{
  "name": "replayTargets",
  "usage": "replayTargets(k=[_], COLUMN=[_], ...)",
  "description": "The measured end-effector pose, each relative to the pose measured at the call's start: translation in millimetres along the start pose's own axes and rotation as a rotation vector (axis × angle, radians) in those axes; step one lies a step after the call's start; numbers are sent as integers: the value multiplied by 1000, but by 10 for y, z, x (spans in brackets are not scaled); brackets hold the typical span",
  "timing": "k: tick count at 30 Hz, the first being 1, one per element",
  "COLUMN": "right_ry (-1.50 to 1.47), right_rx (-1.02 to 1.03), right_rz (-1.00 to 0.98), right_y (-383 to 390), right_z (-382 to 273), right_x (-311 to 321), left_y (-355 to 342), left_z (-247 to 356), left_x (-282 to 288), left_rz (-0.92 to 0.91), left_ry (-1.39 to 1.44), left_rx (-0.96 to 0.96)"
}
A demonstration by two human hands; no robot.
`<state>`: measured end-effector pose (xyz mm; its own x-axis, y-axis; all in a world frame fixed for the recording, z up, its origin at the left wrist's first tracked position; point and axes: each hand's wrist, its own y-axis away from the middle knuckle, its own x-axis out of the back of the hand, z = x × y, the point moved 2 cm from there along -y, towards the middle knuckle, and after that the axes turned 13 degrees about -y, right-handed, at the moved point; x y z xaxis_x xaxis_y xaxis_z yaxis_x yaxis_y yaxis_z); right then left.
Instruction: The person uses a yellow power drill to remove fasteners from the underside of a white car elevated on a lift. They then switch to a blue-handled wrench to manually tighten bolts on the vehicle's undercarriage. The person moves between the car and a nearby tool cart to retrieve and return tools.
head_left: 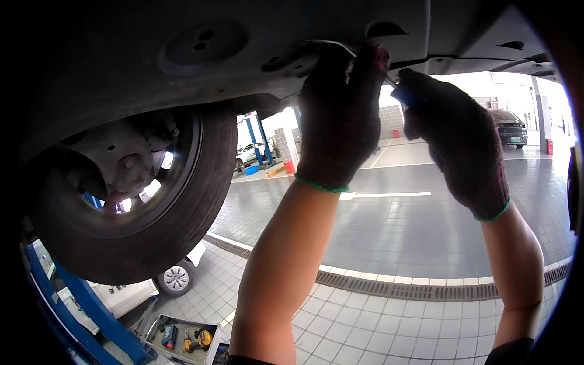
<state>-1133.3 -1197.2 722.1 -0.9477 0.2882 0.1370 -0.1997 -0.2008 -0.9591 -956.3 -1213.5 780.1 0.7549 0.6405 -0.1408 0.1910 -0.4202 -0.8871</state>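
Overhead is the dark underbody panel (121,55) of a raised car. Just beneath it I hold a thin, bent metal rod tool (333,42), whose curved end lies against the panel near an opening. My right hand (459,134), in a dark glove with a green cuff, is closed round its handle, where a bit of blue shows. Farther along the rod, my left hand (340,121), gloved alike, is raised with its fingers closed about the shaft. The glove hides part of the rod, and the exact finger grip is dark.
A large wheel (207,182) hangs close on the left. Below it are a blue lift post (91,310) and an open tool tray (182,356) with a yellow-black power drill (198,340). A drain grate (413,292) crosses the tiled floor. A dark car (510,128) stands far right.
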Motion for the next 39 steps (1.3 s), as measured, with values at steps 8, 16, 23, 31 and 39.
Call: replayTargets(k=[8,16,23,31,39], right_ry=[-182,-1193,-1374,-1551,-1700], right_rx=[-57,-541,-477,-370,-350], right_rz=[62,190,105,37,13], right_y=[41,347,314,216,156], right_z=[191,495,756,1076,1138], right_x=[-150,-587,-913,-1125,-1257], left_y=[-61,24,-26,-45,-58], left_z=[50,19,-42,-17,-12], left_x=[35,102,152,101,106], left_rz=[-82,-289,-344,-361,-395], left_ry=[31,-167,-470,-636,-884], left_rx=[186,313,152,122,-140])
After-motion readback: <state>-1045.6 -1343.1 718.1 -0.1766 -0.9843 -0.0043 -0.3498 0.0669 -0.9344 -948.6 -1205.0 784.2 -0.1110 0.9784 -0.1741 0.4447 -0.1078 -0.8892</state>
